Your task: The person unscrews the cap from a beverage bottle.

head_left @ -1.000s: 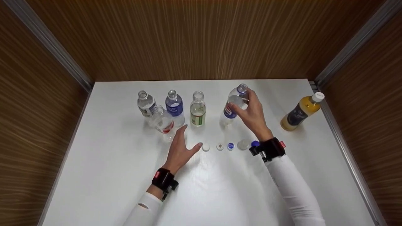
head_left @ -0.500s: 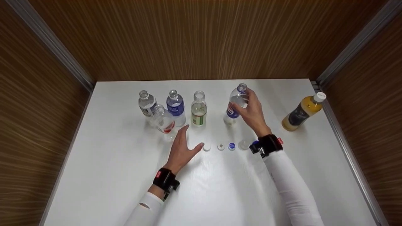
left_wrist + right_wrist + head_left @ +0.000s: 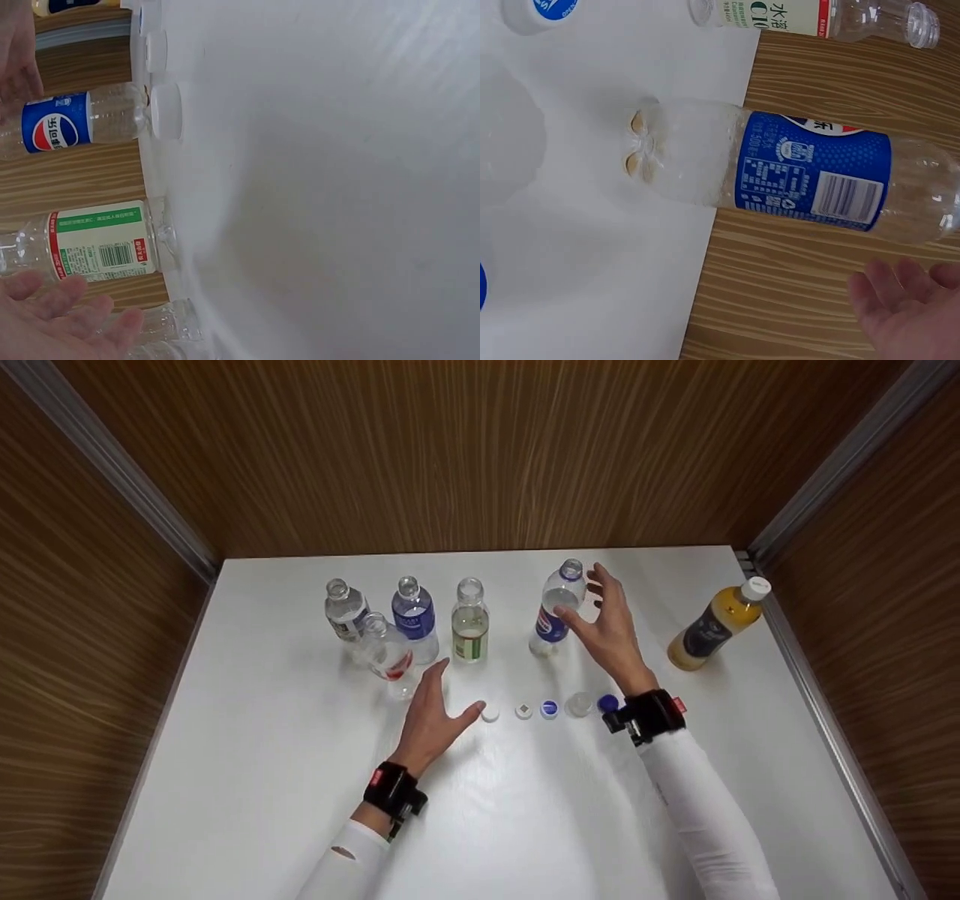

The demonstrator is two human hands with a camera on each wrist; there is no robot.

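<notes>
An uncapped clear bottle with a blue label point(image 3: 553, 624) stands upright at the back of the table, also seen in the right wrist view point(image 3: 814, 171). Beside it, on its right, my right hand point(image 3: 609, 634) has its fingers spread apart from the bottle, holding nothing. My left hand point(image 3: 431, 721) hovers with thumb and fingers wide apart, near a white cap point(image 3: 490, 712) and a clear bottle with a red mark point(image 3: 396, 666). Behind that hand stands an uncapped bottle with a green and white label point(image 3: 469, 641).
Two more uncapped bottles, one with a blue label point(image 3: 415, 621) and one with a pale label point(image 3: 346, 619), stand at the left. Several caps lie in a row, including a blue one point(image 3: 608, 703). A capped bottle of yellow drink point(image 3: 712, 630) stands at the right. Wood panels enclose the table.
My right hand has let go of the blue-labelled bottle, its fingers opening away to the right. The bottle stands upright on the table. My left hand has hardly moved.
</notes>
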